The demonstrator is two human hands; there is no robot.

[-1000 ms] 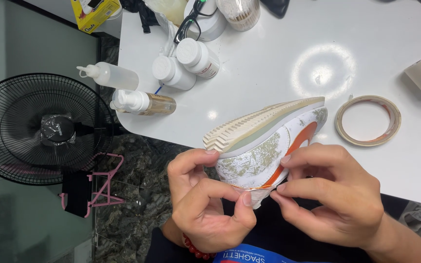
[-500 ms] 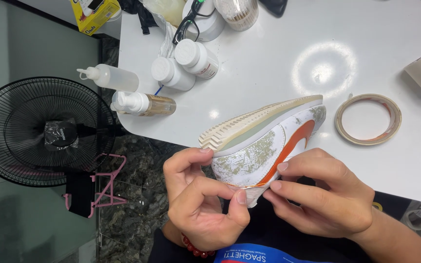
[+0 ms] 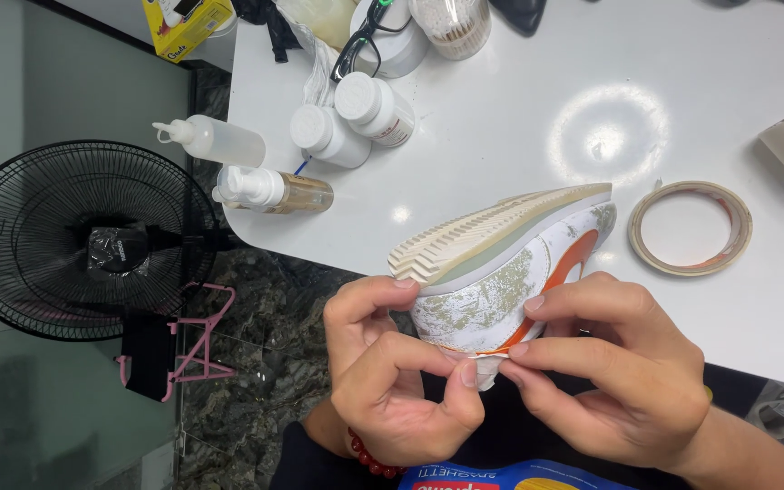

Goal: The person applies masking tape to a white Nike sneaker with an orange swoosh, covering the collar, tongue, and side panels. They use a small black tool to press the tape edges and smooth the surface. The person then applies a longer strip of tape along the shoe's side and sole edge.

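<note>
Both hands have a pinching grip on the sneaker (image 3: pixel 510 290): the left hand (image 3: pixel 396 372) clamps the heel end with index finger curled over the sole edge and thumb pressed to the bunched white material at the shoe's lower tip, while the right hand (image 3: pixel 614 372) nips the same tip between thumb and forefinger, its other fingers spread along the orange-striped side. The shoe is held on its side above the near edge of the bench (image 3: pixel 519 118), ribbed cream sole turned up towards twelve o'clock, toe pointing to about two. It looks light and easy to steady with fingertips alone; the sole seems stiff enough to brace against, whereas the speckled white upper appears thin and soft, likely to crease if squeezed, so the firm sole rim and heel look the safer places to hold. Just past the toe, at three o'clock of it, a roll of tape (image 3: pixel 690 229) lies flat on the bench. Farther off at ten o'clock lie a pump bottle (image 3: pixel 269 191) and a squeeze bottle (image 3: pixel 210 141), with two white-capped jars (image 3: pixel 356 122) beyond. Off the bench at nine o'clock a black fan (image 3: pixel 74 240) stands on the floor.
</note>
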